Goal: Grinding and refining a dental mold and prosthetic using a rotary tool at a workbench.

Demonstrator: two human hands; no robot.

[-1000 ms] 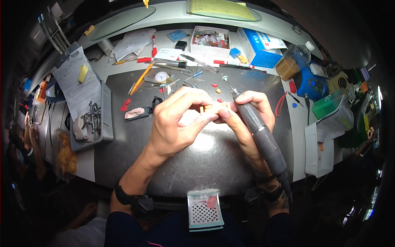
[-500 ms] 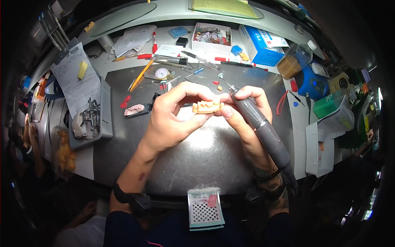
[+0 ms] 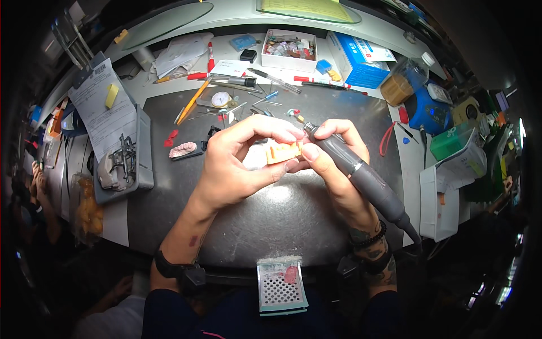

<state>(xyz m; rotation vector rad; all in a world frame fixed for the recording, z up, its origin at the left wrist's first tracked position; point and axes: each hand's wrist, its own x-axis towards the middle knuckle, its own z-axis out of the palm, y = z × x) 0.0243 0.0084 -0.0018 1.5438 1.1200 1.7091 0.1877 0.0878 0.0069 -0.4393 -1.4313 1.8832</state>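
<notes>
Papers [image 3: 93, 113] lean at the far left over a gray tray [image 3: 145, 155] that holds a metal articulator [image 3: 125, 161]; the tray's right wall bounds the working space on that side. Just inside it on the worktop [image 3: 271, 229], a pinkish dental cast [image 3: 182, 150] lies near red scraps [image 3: 170, 138], leaving the left hand little room to swing that way.

The left hand [image 3: 228, 161] grasps a yellow-orange dental model [image 3: 284, 153] between fingers and thumb, raised above the worktop in front of the chest. Behind it, a dial gauge [image 3: 221, 100] and slender tools crowd the surface. Below, open room runs between the forearms to the front edge, where a perforated catch tray [image 3: 261, 291] juts out with a pink piece [image 3: 290, 275] in it.

The right hand [image 3: 332, 178] has a double grip: its thumb steadies the model's right end while a dark rotary handpiece [image 3: 367, 181] lies clasped across it, nose pointing up and away. The step in hand seems to be turning and checking the model; working it would call for leaving it to the left grip and bringing the handpiece's tip round.

Farther right, a red cord loop [image 3: 385, 141] and a white bin [image 3: 427, 195] mark that limit.
</notes>
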